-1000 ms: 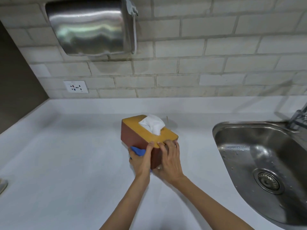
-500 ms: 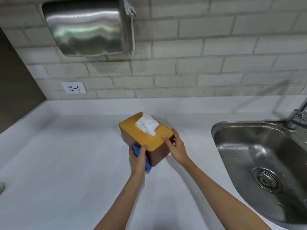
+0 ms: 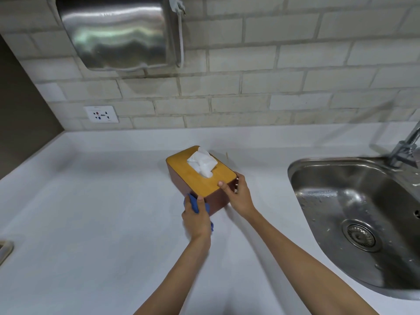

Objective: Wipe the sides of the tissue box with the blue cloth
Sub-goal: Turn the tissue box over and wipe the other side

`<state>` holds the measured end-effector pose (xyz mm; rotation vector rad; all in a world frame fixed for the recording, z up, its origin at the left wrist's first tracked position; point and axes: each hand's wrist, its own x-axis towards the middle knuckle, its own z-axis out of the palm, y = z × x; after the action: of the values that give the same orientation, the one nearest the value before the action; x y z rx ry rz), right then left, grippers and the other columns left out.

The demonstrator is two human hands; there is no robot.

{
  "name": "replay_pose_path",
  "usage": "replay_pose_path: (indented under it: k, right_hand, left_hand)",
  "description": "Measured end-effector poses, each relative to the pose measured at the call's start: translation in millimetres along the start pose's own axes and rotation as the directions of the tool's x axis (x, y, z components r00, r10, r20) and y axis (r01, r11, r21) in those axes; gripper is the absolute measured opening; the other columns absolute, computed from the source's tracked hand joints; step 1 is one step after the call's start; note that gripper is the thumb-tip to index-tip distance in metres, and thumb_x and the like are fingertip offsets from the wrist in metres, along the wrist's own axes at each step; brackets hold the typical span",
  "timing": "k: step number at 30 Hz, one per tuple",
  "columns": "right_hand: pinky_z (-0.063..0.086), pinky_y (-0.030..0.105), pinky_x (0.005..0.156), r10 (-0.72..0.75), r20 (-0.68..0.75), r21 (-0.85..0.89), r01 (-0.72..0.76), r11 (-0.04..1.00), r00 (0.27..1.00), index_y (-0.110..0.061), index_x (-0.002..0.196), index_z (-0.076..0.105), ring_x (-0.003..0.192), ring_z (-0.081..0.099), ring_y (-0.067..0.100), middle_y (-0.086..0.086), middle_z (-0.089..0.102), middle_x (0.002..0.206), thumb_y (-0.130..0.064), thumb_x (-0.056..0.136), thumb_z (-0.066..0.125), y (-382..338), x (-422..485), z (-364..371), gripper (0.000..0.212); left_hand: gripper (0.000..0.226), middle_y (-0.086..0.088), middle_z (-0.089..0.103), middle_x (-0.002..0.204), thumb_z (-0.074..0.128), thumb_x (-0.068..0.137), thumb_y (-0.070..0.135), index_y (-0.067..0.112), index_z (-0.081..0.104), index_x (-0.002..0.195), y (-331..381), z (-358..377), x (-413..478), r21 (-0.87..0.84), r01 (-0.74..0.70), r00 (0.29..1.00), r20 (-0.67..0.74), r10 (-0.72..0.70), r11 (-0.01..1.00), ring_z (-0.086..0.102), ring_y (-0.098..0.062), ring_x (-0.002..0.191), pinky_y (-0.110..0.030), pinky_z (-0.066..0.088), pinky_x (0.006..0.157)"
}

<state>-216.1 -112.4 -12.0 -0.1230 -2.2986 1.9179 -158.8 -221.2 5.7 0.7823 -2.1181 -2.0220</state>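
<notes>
A tissue box (image 3: 181, 164) with brown sides and a yellow wooden lid stands on the white counter, a white tissue (image 3: 202, 163) sticking out of its slot. My left hand (image 3: 197, 218) presses a blue cloth (image 3: 193, 203) against the box's near left corner; most of the cloth is hidden under my palm. My right hand (image 3: 238, 193) grips the box's near right corner, thumb on the lid edge and fingers around the right side.
A steel sink (image 3: 354, 214) with a tap (image 3: 406, 146) lies to the right. A steel dispenser (image 3: 113, 32) hangs on the tiled wall above, and a wall socket (image 3: 101, 114) sits at the left. The white counter (image 3: 91, 212) stretches left of the box.
The box has turned a little on the counter. My right hand slid from the near side round to the right corner. My left hand with the cloth moved along the near side toward the left corner.
</notes>
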Motion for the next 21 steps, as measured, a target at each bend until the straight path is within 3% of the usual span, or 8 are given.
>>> replay_pose_path:
  k: [3, 6, 8, 11, 14, 17, 19, 21]
  right_hand:
    - [0.047, 0.041, 0.101, 0.006, 0.003, 0.012, -0.006, 1.000, 1.000, -0.008, 0.133, 0.040, 0.120, 0.053, 0.024, 0.009, 0.052, 0.132, -0.031, 0.084, 0.069, -3.5, -5.1, 0.3, 0.061]
    - [0.047, 0.042, 0.101, -0.005, 0.002, 0.010, 0.005, 1.000, 1.000, -0.007, 0.131, 0.041, 0.118, 0.054, 0.024, 0.010, 0.054, 0.129, -0.029, 0.084, 0.069, -7.6, -8.3, 1.4, 0.059]
    - [0.047, 0.041, 0.100, 0.001, 0.003, 0.016, -0.001, 1.000, 1.000, -0.006, 0.131, 0.041, 0.118, 0.054, 0.025, 0.011, 0.054, 0.129, -0.028, 0.084, 0.069, -10.2, -10.6, 3.1, 0.059]
    - [0.048, 0.039, 0.099, 0.028, 0.019, 0.010, -0.029, 1.000, 0.999, -0.006, 0.132, 0.039, 0.119, 0.054, 0.027, 0.013, 0.054, 0.130, -0.026, 0.085, 0.068, -12.7, -16.1, 5.6, 0.059]
    - [0.045, 0.040, 0.104, 0.048, 0.040, 0.010, -0.049, 0.999, 0.998, -0.004, 0.139, 0.031, 0.125, 0.050, 0.029, 0.014, 0.050, 0.137, -0.027, 0.088, 0.065, -16.2, -21.1, 6.5, 0.065]
    - [0.036, 0.039, 0.110, 0.075, -0.004, -0.068, -0.075, 0.995, 0.997, -0.008, 0.148, 0.021, 0.135, 0.039, 0.028, 0.015, 0.036, 0.147, -0.035, 0.090, 0.060, -22.1, -26.7, 5.3, 0.075]
    - [0.042, 0.031, 0.097, 0.058, -0.114, -0.119, -0.071, 0.990, 0.992, -0.011, 0.141, 0.035, 0.123, 0.049, 0.026, 0.014, 0.043, 0.138, -0.036, 0.091, 0.058, -29.2, -35.8, -1.2, 0.061]
    - [0.047, 0.028, 0.077, 0.088, -0.109, -0.096, -0.098, 0.990, 0.990, -0.012, 0.122, 0.052, 0.092, 0.061, 0.022, 0.013, 0.059, 0.114, -0.032, 0.090, 0.060, -37.5, -46.8, -12.3, 0.039]
  left_hand:
    - [0.042, -0.035, 0.060, 0.102, 0.039, 0.095, 0.016, 0.008, 0.039, 0.137, -0.1, -10.1, -11.2, -0.013, 0.076, 0.993, 0.093, -0.074, 0.997, 0.052, -0.030, 0.045, -0.033, 0.052, 0.049]
    - [0.045, -0.022, 0.059, 0.125, 0.043, 0.093, 0.009, 0.015, 0.044, 0.138, 0.5, -22.5, -20.6, -0.023, 0.102, 0.988, 0.120, -0.098, 0.995, 0.061, -0.043, 0.099, -0.047, 0.052, 0.088]
    - [0.046, -0.014, 0.056, 0.131, 0.047, 0.091, 0.006, 0.017, 0.047, 0.135, 0.1, -30.6, -26.7, -0.032, 0.102, 0.988, 0.120, -0.097, 0.994, 0.059, -0.036, 0.110, -0.046, 0.049, 0.097]
    - [0.039, -0.015, 0.058, 0.126, 0.047, 0.090, 0.002, 0.017, 0.055, 0.125, 0.1, -42.5, -35.6, -0.082, 0.096, 0.983, 0.162, -0.081, 0.992, 0.061, -0.035, 0.105, -0.047, 0.050, 0.096]
    - [0.032, -0.013, 0.060, 0.119, 0.048, 0.089, 0.003, 0.023, 0.057, 0.111, 5.1, -51.3, -41.7, -0.108, 0.106, 0.969, 0.236, -0.078, 0.988, 0.064, -0.030, 0.097, -0.038, 0.056, 0.083]
    - [0.033, -0.018, 0.061, 0.122, 0.049, 0.090, 0.005, 0.013, 0.055, 0.121, 12.9, -56.8, -45.7, -0.160, 0.201, 0.926, 0.352, -0.135, 0.966, 0.064, -0.025, 0.088, -0.028, 0.054, 0.069]
    - [0.040, -0.022, 0.058, 0.127, 0.046, 0.091, 0.006, 0.008, 0.049, 0.131, 20.5, -59.5, -46.3, -0.185, 0.266, 0.887, 0.432, -0.165, 0.946, 0.061, -0.027, 0.092, -0.030, 0.052, 0.070]
    - [0.043, -0.021, 0.057, 0.130, 0.044, 0.091, 0.005, 0.009, 0.047, 0.134, 28.8, -59.3, -45.9, -0.176, 0.249, 0.868, 0.477, -0.139, 0.952, 0.059, -0.029, 0.099, -0.032, 0.052, 0.074]
